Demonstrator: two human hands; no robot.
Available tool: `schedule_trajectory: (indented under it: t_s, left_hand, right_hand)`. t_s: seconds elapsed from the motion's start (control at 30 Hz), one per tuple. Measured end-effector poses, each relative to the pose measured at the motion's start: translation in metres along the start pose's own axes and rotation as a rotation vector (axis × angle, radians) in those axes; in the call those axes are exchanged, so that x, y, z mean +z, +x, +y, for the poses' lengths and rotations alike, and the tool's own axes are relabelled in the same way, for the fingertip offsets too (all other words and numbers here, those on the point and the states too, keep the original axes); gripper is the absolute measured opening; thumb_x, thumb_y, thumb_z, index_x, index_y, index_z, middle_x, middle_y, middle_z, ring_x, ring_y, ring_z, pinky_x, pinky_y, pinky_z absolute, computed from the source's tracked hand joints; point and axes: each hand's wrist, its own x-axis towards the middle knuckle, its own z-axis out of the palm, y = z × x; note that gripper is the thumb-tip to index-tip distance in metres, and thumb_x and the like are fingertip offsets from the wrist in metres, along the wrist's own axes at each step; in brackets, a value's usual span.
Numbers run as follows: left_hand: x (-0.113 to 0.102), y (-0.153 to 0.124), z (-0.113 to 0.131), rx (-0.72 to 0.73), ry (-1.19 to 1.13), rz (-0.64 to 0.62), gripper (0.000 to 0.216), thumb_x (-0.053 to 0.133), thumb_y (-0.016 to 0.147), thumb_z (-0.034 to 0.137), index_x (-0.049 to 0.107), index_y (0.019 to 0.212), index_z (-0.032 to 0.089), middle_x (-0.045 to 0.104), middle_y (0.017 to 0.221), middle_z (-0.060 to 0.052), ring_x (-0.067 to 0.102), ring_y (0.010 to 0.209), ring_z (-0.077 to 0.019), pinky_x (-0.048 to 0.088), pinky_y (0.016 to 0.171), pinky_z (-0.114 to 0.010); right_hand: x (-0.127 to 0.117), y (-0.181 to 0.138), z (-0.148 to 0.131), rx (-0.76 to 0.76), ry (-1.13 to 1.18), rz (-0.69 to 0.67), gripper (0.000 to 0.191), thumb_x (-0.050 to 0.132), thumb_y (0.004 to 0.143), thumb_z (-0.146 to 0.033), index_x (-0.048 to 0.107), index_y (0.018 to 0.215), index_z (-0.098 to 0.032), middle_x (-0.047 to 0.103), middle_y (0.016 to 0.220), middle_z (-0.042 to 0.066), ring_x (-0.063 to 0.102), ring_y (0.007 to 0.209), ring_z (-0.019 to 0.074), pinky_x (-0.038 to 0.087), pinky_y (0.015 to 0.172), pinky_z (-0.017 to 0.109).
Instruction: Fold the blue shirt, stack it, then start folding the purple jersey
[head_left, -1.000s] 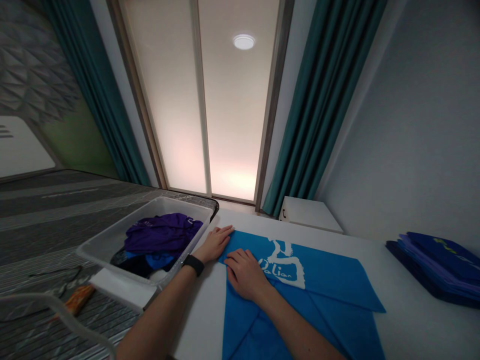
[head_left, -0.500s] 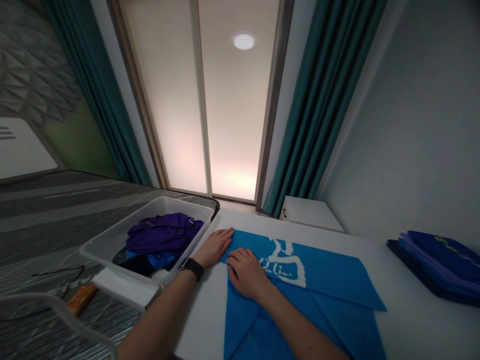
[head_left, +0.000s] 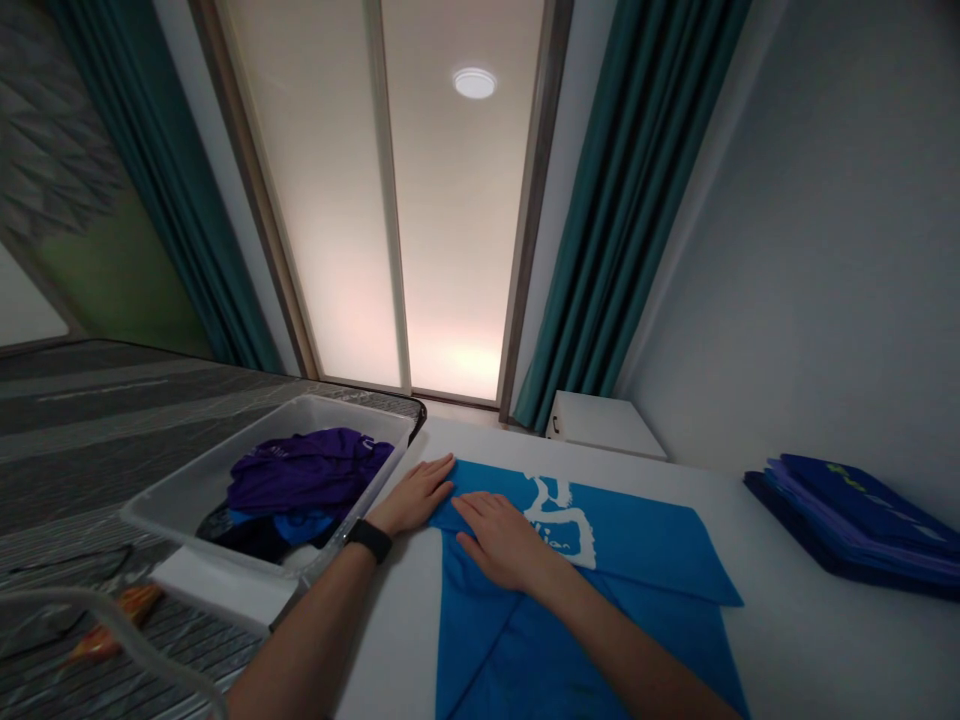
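Note:
A blue T-shirt (head_left: 645, 545) with white lettering lies partly folded on the white table (head_left: 390, 640), its upper part turned over in a band. At the shirt's far left corner my left hand (head_left: 415, 495) rests flat with fingers stretched, a black watch (head_left: 369, 540) on its wrist. Just to the right, my right hand (head_left: 499, 540) lies flat across the band, covering part of the lettering. Its fingers point toward the left hand, and both palms face down on the cloth.
Left of the table, a clear plastic bin (head_left: 161, 505) holds crumpled purple, blue and dark clothes (head_left: 311, 475). A stack of folded clothes (head_left: 855, 520) sits at the table's right. Beyond the table stand a white cabinet (head_left: 607, 420) and teal curtains (head_left: 630, 220). An orange packet (head_left: 112, 625) lies lower left.
My right hand has slid slightly over the shirt and covers more of the lettering. My left hand stays at the corner. The whole view has shifted a little.

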Motion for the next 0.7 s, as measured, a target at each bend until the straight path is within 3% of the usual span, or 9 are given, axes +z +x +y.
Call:
schedule_trajectory:
  t_s: [0.13,0.3,0.5,0.7]
  left_hand:
    - [-0.002,-0.003,0.007,-0.019,0.093,-0.045,0.055,0.030,0.100,0.042,0.031,0.150,0.019,0.028,0.156,-0.009,0.027,0.144,-0.0217,0.020,0.118,-0.046]
    - [0.007,-0.001,0.042,0.026,0.231,0.083,0.059,0.029,0.100,0.047,0.034,0.148,0.013,0.029,0.156,-0.013,0.026,0.144,-0.0251,0.021,0.118,-0.045]
    - [0.030,-0.001,0.101,0.163,0.232,0.119,0.062,0.029,0.099,0.054,0.034,0.149,0.019,0.034,0.154,-0.009,0.028,0.144,-0.0263,0.023,0.118,-0.046]
    - [0.040,-0.007,0.111,0.191,0.188,0.022,0.061,0.027,0.098,0.056,0.033,0.150,0.022,0.033,0.154,-0.008,0.031,0.143,-0.0273,0.024,0.117,-0.050]
  right_hand:
    - [-0.005,-0.027,0.027,0.165,0.006,-0.098,0.056,0.025,0.101,-0.043,0.031,0.150,-0.016,0.032,0.155,0.009,0.027,0.143,0.0237,0.019,0.117,0.045]
    - [-0.020,-0.064,0.063,0.404,-0.025,-0.190,0.065,0.016,0.099,-0.053,0.021,0.153,-0.017,0.018,0.159,0.005,0.014,0.147,0.0206,0.009,0.120,0.042]
    - [-0.025,-0.100,0.098,0.589,-0.099,-0.186,0.071,0.010,0.097,-0.058,0.019,0.153,-0.016,0.013,0.160,0.004,0.009,0.148,0.0207,0.007,0.120,0.043]
    - [-0.011,-0.116,0.104,0.625,-0.140,-0.139,0.073,0.009,0.096,-0.060,0.021,0.153,-0.015,0.013,0.160,0.006,0.008,0.148,0.0223,0.005,0.120,0.044]
